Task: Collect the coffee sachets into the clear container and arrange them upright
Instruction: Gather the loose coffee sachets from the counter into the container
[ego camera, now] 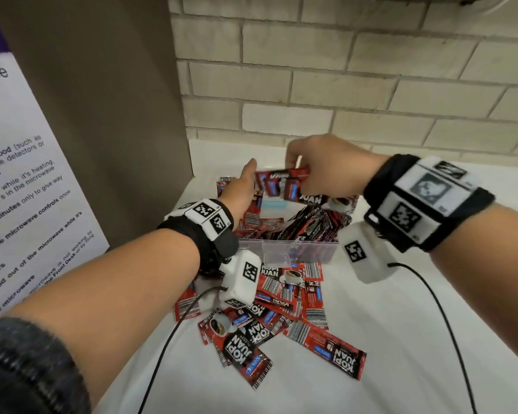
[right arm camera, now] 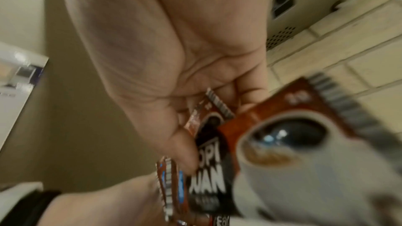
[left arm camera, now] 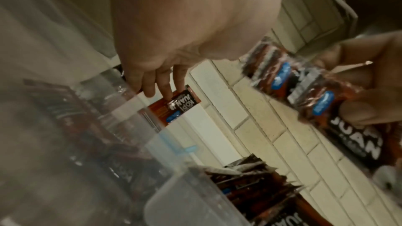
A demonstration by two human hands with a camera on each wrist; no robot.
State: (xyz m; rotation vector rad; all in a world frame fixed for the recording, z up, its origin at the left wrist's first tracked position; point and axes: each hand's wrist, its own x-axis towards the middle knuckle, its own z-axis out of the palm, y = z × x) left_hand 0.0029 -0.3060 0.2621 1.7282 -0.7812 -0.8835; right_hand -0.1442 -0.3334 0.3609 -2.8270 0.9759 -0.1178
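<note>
A clear container stands on the white counter, holding several red and black coffee sachets that lean upright. My right hand grips a bundle of sachets above the container's far side; the bundle fills the blurred right wrist view. My left hand reaches past the container's left end. Its straight fingers touch a lone sachet lying behind the container wall. A loose pile of sachets lies in front of the container.
A tall brown panel with a printed notice closes off the left side. A white brick wall runs behind the counter. Black cables trail from both wrist cameras across the counter.
</note>
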